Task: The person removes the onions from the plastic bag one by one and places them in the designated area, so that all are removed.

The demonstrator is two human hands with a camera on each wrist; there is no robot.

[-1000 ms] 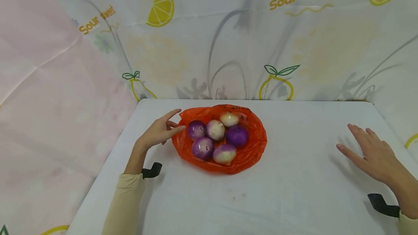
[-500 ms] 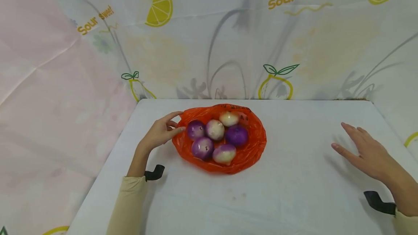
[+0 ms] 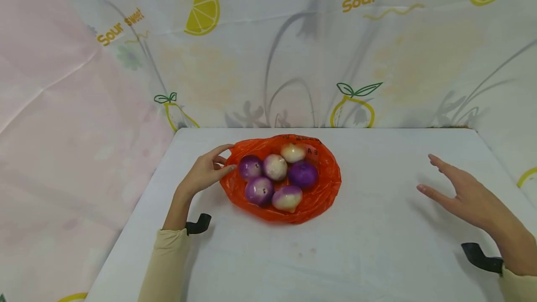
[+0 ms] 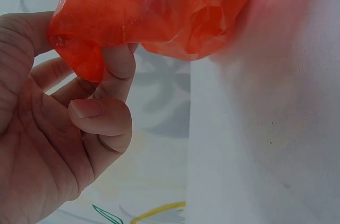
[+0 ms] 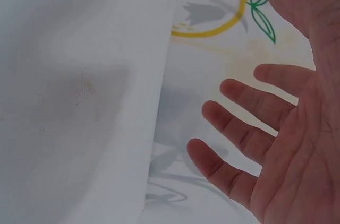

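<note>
A red plastic bag [image 3: 328, 185] lies spread on the white table, its rim rolled open. Inside it sit several round, glossy purple-and-white vegetables [image 3: 258, 191] that look like onions; one [image 3: 303, 175] is deep purple all over. At the bag's left edge, my left hand [image 3: 202, 172] pinches the thin red film. The left wrist view has the film [image 4: 117, 11] caught between thumb and bent fingers, partly covering the fingertips. My right hand [image 3: 471, 197] hovers over the table to the right of the bag, fingers spread and holding nothing.
Behind the white table [image 3: 386, 246] hangs a pale cloth [image 3: 251, 59] printed with lemons and lettering. A black curved piece sticks out from each wrist, the left one [image 3: 199, 224] close above the tabletop.
My left fingers have closed in on the bag's left edge. The right hand has drifted left, toward the bag. The bag and its contents stay where they were.
</note>
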